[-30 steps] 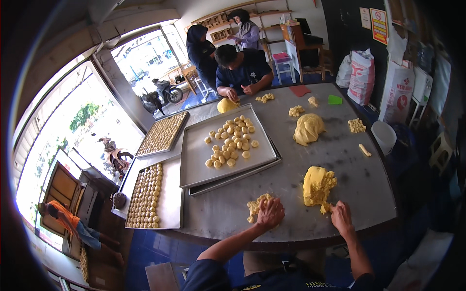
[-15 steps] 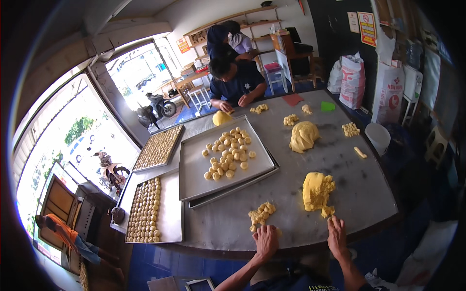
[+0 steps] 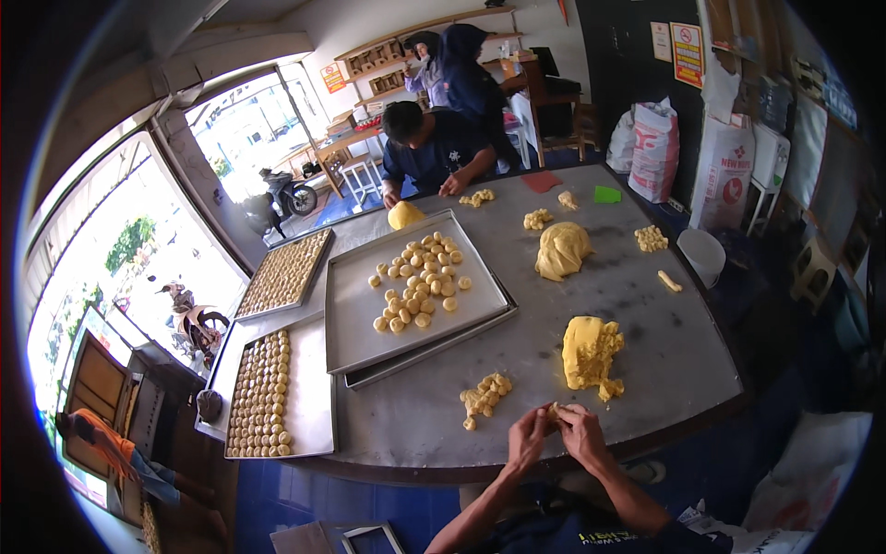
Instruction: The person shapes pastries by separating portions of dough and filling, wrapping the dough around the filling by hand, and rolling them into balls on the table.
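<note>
Head view, with twelve o'clock taken as straight ahead of the person's hands: the left hand (image 3: pixel 527 438) and the right hand (image 3: pixel 582 434) meet at the near edge of the steel table (image 3: pixel 443 439), fingertips drawn together and pinching one small piece of dough (image 3: pixel 555 415) between them. The fingers hide most of that piece, so I cannot fairly tell its shape or whether anything is inside it. The step in hand looks to be shaping by hand, one piece at a time, well short of finished given how much stock lies about. A crumbly yellow mass (image 3: pixel 587 355) sits near at one o'clock, a loose cluster of dough lumps (image 3: pixel 484 397) just off at ten, and a smooth dough mound (image 3: pixel 563 251) farther out at twelve. Toward half past ten, a metal tray (image 3: pixel 355 319) bears a heap of rounded pieces; another tray (image 3: pixel 311 406), at nine, bears neat rows. The next move, I judge, calls for light, even pressure from both thumbs, since dough this soft would probably tear or flatten under a hard squeeze.
</note>
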Motion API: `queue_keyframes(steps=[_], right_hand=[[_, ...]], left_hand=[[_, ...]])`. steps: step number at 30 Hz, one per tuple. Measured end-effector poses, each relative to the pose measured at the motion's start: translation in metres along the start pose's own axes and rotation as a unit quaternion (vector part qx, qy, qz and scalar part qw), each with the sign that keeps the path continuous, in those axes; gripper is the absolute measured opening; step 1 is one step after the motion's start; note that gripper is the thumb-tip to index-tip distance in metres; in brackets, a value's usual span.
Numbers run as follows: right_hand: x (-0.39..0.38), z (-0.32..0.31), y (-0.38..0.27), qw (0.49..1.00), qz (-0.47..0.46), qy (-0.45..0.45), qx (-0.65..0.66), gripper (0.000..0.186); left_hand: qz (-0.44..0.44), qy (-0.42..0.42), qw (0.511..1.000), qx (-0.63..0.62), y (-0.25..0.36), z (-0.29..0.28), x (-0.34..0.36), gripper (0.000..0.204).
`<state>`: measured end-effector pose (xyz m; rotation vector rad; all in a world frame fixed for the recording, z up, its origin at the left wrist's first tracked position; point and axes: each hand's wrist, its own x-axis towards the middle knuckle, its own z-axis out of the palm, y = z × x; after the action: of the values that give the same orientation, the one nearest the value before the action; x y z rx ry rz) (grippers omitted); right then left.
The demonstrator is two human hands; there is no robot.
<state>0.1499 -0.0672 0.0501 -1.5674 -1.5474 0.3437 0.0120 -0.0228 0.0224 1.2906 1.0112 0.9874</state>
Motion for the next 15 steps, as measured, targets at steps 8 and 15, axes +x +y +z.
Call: queue_keyframes(steps=[8,15], right_hand=[[0.003,0.017,-0.007,0.991,-0.089,-0.066,0.07,0.025],[-0.001,0.028,-0.01,0.995,-0.048,-0.088,-0.029,0.018]], left_hand=[[0.077,-0.02,0.933,0.352,-0.036,-0.028,0.01,0.024],[0.07,0.012,0.934,0.351,-0.041,-0.023,0.003,0.024]])
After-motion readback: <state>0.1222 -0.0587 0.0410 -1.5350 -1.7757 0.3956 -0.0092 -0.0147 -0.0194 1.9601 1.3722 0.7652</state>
